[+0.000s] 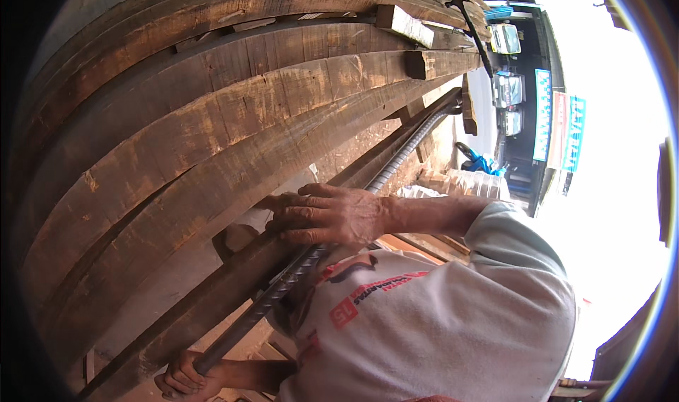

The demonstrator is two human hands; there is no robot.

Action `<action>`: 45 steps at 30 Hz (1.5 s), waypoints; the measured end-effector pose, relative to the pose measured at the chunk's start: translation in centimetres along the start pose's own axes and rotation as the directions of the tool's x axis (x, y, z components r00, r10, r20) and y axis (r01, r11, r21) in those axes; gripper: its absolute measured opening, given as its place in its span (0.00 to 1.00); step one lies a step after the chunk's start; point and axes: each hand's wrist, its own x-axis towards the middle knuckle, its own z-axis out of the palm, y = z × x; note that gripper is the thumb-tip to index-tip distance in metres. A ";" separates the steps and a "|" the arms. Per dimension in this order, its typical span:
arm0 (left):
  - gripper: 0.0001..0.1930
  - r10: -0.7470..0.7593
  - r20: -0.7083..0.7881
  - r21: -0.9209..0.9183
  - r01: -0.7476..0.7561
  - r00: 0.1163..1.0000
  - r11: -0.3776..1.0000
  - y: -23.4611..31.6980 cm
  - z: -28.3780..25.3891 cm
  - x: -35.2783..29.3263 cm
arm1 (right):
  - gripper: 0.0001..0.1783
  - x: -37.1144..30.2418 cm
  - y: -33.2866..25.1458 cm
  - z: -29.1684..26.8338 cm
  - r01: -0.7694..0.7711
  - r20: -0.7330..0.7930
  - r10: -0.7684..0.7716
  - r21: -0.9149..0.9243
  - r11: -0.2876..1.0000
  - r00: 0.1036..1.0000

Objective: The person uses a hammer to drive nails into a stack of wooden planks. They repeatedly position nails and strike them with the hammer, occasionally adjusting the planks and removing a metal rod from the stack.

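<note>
A long ribbed steel bar (407, 158) runs slantwise through the view, from the lower left up toward the upper right. My left hand (187, 379) is closed around its smooth lower end. Over the middle of the bar lies my right hand (332, 214), fingers stretched across a dark timber beam (205, 296) beside it; the palm covers part of the bar, and the underside of the hand is hidden. My white printed shirt (453, 310) is close below the right forearm.
Long stacked wooden planks (212, 119) curve across the upper left, with short wood blocks (404, 24) on top. A dark hammer-shaped tool (472, 34) rests at their far end. Beyond are parked vehicles (508, 89), a blue motorbike (481, 161) and signs (559, 119), all seen sideways.
</note>
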 end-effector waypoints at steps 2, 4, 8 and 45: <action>0.15 -0.039 -0.043 0.055 0.042 0.998 0.998 0.5 -1.0 0.0 | 0.39 0.1 0.3 -0.9 -0.047 -0.040 0.050 0.077 0.996 0.998; 0.16 -0.006 -0.067 0.109 0.014 0.998 0.994 0.7 -0.7 -0.1 | 0.39 0.0 0.6 -3.3 -0.149 -0.225 0.139 -0.029 0.988 0.964; 0.17 -0.051 -0.100 0.050 0.057 0.994 0.997 0.1 -0.1 -0.7 | 0.32 -5.5 1.9 -11.2 -0.495 -0.615 0.319 -0.135 0.858 0.721; 0.12 0.365 -0.256 0.885 0.065 0.895 0.460 3.0 -2.1 6.4 | 0.23 -50.1 3.2 13.3 0.293 -0.141 0.699 0.837 0.463 -0.701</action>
